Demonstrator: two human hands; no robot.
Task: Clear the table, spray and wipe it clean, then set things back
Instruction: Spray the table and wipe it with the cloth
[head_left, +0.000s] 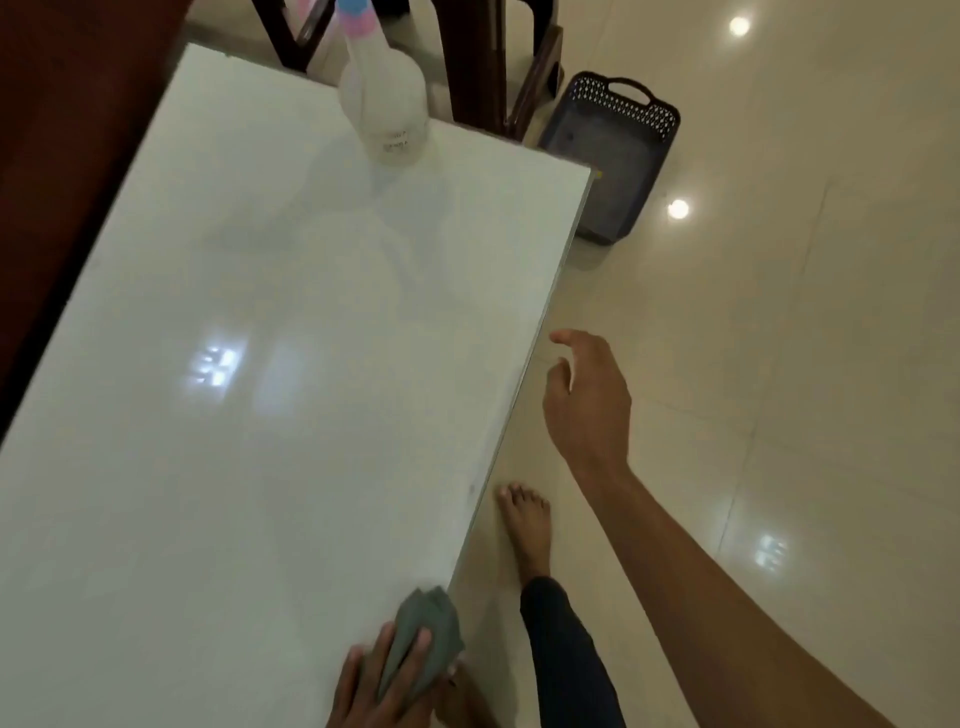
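Left hand: the left hand (387, 675) is gripping a grey cloth (426, 631) at the bottom centre of the frame, fingers curled over the folded wad, at the near right edge of the table (260, 415).
Right hand: the right hand (587, 400) is hanging right of centre, off the table's edge and over the floor, fingers loosely spread and holding nothing.
Cloth contact: the cloth is probably pressing on the tabletop, though blur at the corner is making that hard to confirm.
Spray bottle: the spray bottle (384, 98) is standing upright at the upper centre of the frame, on the table's far end, well apart from both hands (its pink and blue head is partly cropped).
Basket: a dark basket (610, 156) is sitting on the floor in the upper right, just beyond the table's far corner.
Step in hand: wiping, judging by the cloth in hand and a top bare but for the bottle.
Next move: sweeping the cloth across the remaining surface, lifting or skirting the bottle; setting things back is waiting.
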